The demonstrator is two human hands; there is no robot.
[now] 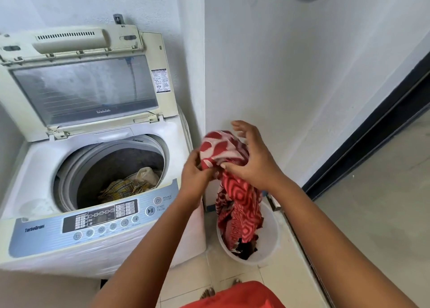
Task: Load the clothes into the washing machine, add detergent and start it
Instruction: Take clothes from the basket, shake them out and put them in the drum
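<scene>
Both hands hold red cloth over bucket, washer open.
Left hand (pixel 195 175) pinches cloth (pixel 235 191); right hand (pixel 252 161) grips it by thumb, fingers spread. Cloth hangs into bucket (pixel 271 233) beside washer (pixel 76 249); clothes (pixel 123 189) in drum.

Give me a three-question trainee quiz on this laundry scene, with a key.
1. True or false: the washing machine lid is closed.
2. Which hands hold the red patterned cloth? A) left hand only B) right hand only C) both
3. Fill in: the cloth's lower end hangs into the white ____ on the floor.

Key:
1. False; the lid stands open, and a checked garment already lies in the drum.
2. C
3. basket
</scene>
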